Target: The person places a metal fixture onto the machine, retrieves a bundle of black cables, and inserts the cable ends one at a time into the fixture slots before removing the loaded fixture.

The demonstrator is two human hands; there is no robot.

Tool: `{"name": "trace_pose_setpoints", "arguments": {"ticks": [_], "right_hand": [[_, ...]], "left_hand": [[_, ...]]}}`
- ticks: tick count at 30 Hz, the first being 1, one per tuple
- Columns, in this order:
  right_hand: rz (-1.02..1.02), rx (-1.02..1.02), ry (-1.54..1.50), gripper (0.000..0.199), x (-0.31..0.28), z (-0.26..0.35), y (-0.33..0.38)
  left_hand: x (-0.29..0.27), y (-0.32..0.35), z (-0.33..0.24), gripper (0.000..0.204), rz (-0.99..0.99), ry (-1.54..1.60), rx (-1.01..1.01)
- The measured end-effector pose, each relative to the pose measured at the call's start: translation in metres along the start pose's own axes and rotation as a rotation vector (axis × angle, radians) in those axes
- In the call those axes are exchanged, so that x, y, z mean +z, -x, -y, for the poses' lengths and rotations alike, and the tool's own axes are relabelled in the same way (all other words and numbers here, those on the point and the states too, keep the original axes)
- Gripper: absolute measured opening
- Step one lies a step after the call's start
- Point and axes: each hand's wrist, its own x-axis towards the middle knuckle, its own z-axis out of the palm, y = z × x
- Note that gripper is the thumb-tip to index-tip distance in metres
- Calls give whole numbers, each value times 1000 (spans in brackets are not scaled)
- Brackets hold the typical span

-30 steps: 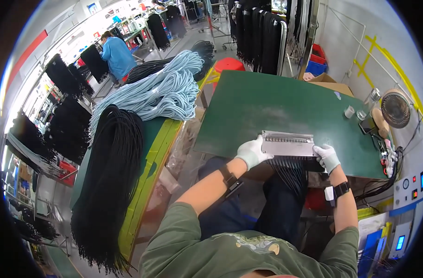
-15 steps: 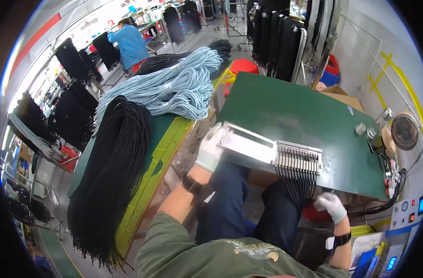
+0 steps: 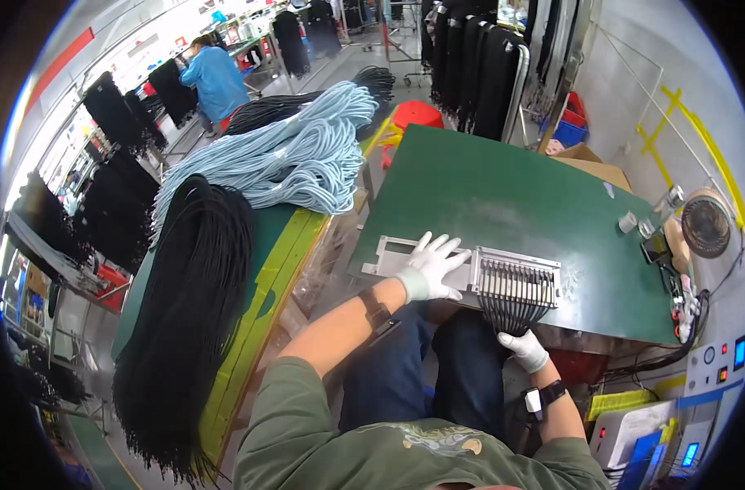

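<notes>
**Now my hands are on the metal comb and its black cords**

Now my left hand (image 3: 431, 267) lies flat on the grey metal comb plate (image 3: 470, 273), fingers (image 3: 447, 243) spread out and released, pressing it onto the green desk (image 3: 511, 196). The plate sits at the near edge of the desk. Black cords (image 3: 507, 306) hang down from its slots. Below the edge, my right hand (image 3: 523, 349) has its fingers clenched around those cords. Off to my left lie a big black cord bundle (image 3: 184, 327) and a pale blue cord bundle (image 3: 282, 159).
</notes>
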Motion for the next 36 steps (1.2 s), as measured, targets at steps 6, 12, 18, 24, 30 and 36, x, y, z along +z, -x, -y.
{"name": "trace_pose_setpoints", "arguments": {"ticks": [6, 12, 18, 24, 30, 36], "right_hand": [[-85, 57, -51, 46, 29, 35, 2], [-207, 84, -488, 34, 33, 81, 4], [-159, 285, -315, 32, 53, 46, 50], [-118, 188, -293, 32, 40, 91, 100], [146, 310, 36, 32, 55, 166, 94], [68, 130, 550, 27, 39, 152, 112]], "left_hand": [[-1, -1, 1, 98, 2, -17, -20], [1, 3, -3, 97, -24, -3, -28], [-1, 3, -4, 96, -32, 19, -32], [-14, 9, -36, 102, -1, 9, 69], [-47, 8, -165, 85, 206, 1386, 366], [-97, -7, -182, 43, 102, 1924, -35]]}}
